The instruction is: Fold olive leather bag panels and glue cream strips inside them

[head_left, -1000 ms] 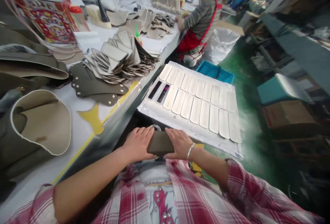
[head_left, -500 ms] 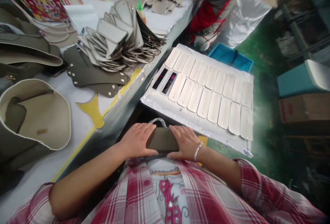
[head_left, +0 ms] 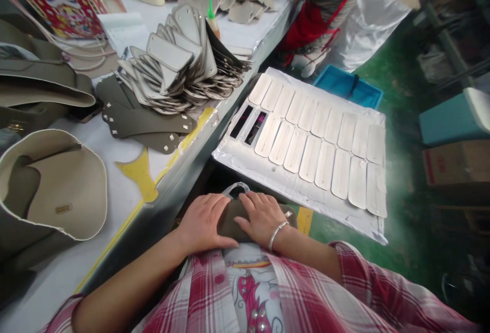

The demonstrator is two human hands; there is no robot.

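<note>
Close to my lap I hold a dark olive leather piece (head_left: 229, 223) between both hands. My left hand (head_left: 202, 220) grips its left end, thumb underneath and fingers over the top. My right hand (head_left: 262, 218), with a silver bracelet at the wrist, lies spread on top of the piece and presses it down. A clear plastic loop (head_left: 235, 188) sticks out just beyond my fingers.
A white board (head_left: 233, 157) carrying rows of pale tabs (head_left: 317, 134) rests to my front right. The worktable (head_left: 126, 195) on the left holds a heap of grey tabs (head_left: 179, 72), olive straps (head_left: 141, 123) and a bag body (head_left: 53, 190). Another person (head_left: 325, 1) works farther along, near a blue bin (head_left: 346, 85).
My right hand has slid from the piece's right end onto its top, covering more of it. The view has dipped slightly downward.
</note>
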